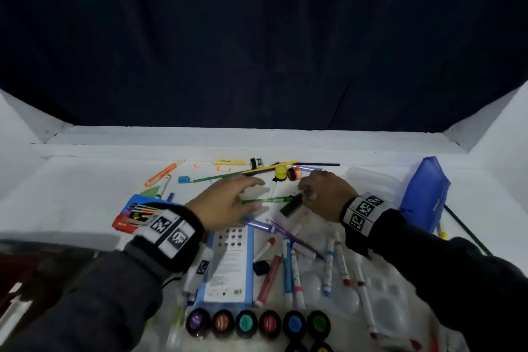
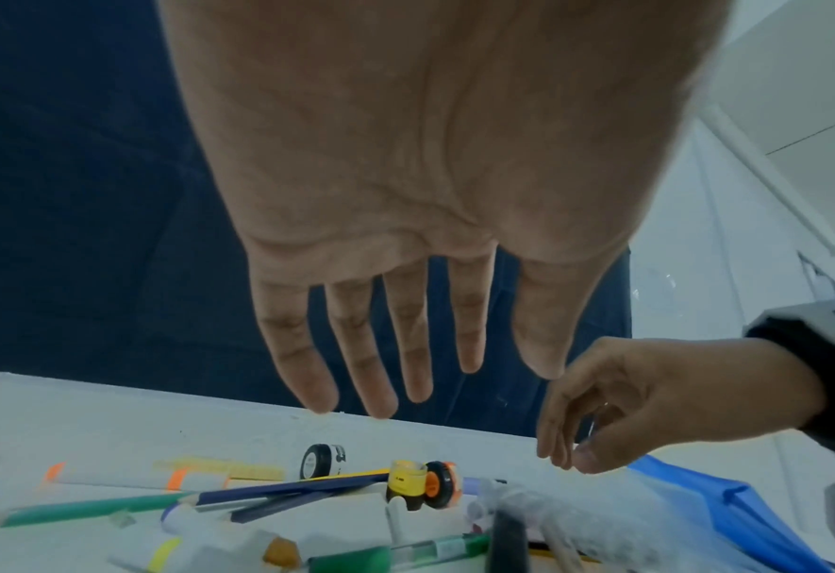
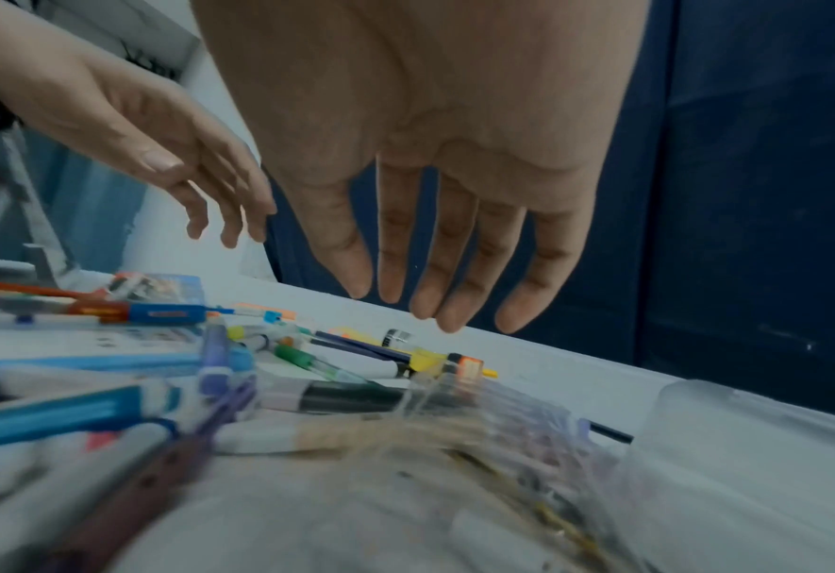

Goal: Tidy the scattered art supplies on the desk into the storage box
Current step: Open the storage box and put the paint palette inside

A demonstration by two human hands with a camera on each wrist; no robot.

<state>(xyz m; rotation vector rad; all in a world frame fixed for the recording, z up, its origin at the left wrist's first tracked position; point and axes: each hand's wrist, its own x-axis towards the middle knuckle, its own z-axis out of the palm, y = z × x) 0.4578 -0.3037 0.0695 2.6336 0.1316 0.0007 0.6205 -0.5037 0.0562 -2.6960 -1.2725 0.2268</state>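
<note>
Markers, pens, pencils and small paint jars lie scattered over the white desk (image 1: 85,180). My left hand (image 1: 251,194) hovers over a green pen (image 1: 268,200), fingers straight and spread, holding nothing; the left wrist view shows its open palm (image 2: 430,387) above the clutter. My right hand (image 1: 305,191) hangs just right of it, fingers pointing down and empty (image 3: 430,306), near a yellow jar (image 1: 281,173) and an orange jar (image 1: 294,174). The clear storage box (image 1: 371,180) stands at the right with its blue lid (image 1: 424,194) leaning beside it.
A row of dark paint pots (image 1: 257,323) lines the near edge. A blue-edged booklet (image 1: 228,260) and a coloured-pencil pack (image 1: 134,214) lie left of centre. A white paint palette (image 1: 380,294) sits at the near right. White walls bound the desk; a dark curtain hangs behind.
</note>
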